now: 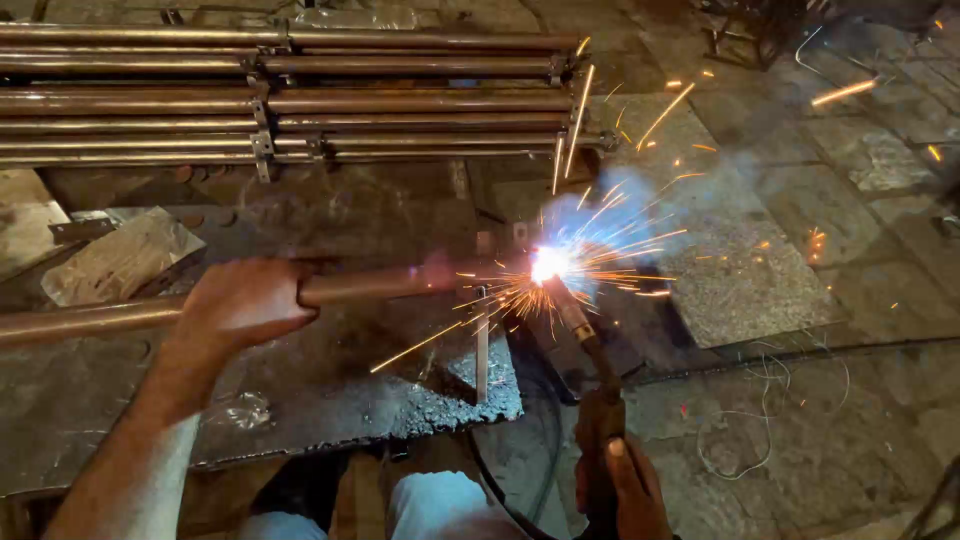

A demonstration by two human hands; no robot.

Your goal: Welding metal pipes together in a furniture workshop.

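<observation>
Pipe (370, 286) of rusty brown steel lies across the tabletop (300, 390), running from its left edge toward its right edge, where the far end meets a bright white-blue arc (548, 264). The left hand (245, 300) sits on the pipe about midway along its visible length, fingers (300, 292) curled over the top and closed around it, pressing it down on the dark, pitted plate. To the left of the fingers the pipe shows a smooth copper-brown sheen; to the right it glows pinkish in the light of the arc. The right hand (625, 490) is below the tabletop's right near corner, fingers wrapped shut around the handle of an electrode holder (600, 415), whose rod (575, 315) slants up and left to the pipe's end. Orange sparks (480, 310) fly out from that point across the tabletop and the stone floor (800, 200). A short upright metal strip (482, 345) stands just beside the arc. Beyond the tabletop's far edge lies a stack of long pipes (280, 100).
</observation>
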